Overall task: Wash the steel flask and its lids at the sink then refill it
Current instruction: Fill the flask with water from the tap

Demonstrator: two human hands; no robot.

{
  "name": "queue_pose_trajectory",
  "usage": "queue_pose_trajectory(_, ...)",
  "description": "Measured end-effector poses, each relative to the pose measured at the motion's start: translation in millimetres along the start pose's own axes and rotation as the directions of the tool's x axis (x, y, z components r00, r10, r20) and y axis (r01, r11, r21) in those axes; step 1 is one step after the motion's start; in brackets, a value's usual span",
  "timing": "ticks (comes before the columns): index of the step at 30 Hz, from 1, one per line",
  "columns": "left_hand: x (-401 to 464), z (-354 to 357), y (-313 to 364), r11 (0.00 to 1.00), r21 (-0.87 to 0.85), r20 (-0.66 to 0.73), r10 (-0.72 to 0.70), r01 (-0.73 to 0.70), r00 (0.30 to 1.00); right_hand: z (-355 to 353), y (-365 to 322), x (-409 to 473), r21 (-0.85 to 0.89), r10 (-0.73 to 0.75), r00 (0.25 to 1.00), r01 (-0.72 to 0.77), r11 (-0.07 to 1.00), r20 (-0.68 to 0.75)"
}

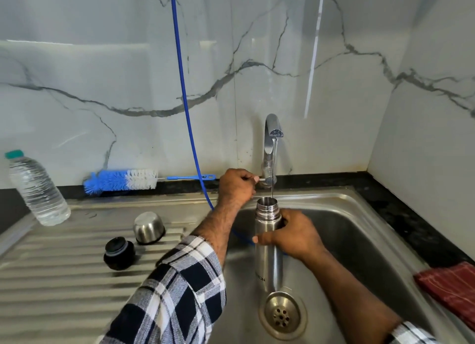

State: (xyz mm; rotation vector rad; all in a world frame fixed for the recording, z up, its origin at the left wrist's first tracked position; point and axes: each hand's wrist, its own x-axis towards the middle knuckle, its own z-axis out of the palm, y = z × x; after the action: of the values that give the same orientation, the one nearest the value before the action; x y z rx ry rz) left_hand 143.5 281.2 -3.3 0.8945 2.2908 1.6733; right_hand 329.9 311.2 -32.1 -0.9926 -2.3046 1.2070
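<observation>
flask held under a running tap, both lids off on the drainboard

steel cup lid (149, 227) and black stopper (119, 253) sit near each other on the ribbed drainboard (51, 279); plastic water bottle (37, 188) and blue bottle brush (120, 181) behind; left hand (236, 187) pinches the tap lever (262, 179); right hand (295, 234) wraps the steel flask (267, 243), upright over the sink (359, 228), mouth up under the stream.

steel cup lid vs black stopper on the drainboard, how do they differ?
The steel cup lid is shiny bare metal; the black stopper is dark with a grey ring. The cup lid lies farther back, nearer the sink basin; the stopper sits closer to the camera. Both rest on the drainboard, apart, untouched by either hand.
</observation>
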Motion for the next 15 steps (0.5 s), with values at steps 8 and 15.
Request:
queue_pose_trajectory(8, -55.0, -34.6, 6.7, 0.994, -0.093, -0.053, -0.066, 0.061, 0.996, -6.4, -2.5, -0.2, 0.043, 0.023, 1.0, -0.022, 0.999, -0.014)
queue_pose_trajectory(15, -113.9, -71.0, 8.7, 0.983, -0.168, -0.032, -0.081, 0.074, 0.996, -5.5, -5.2, -5.3, 0.088, 0.021, 1.0, -0.02, 0.996, -0.013)
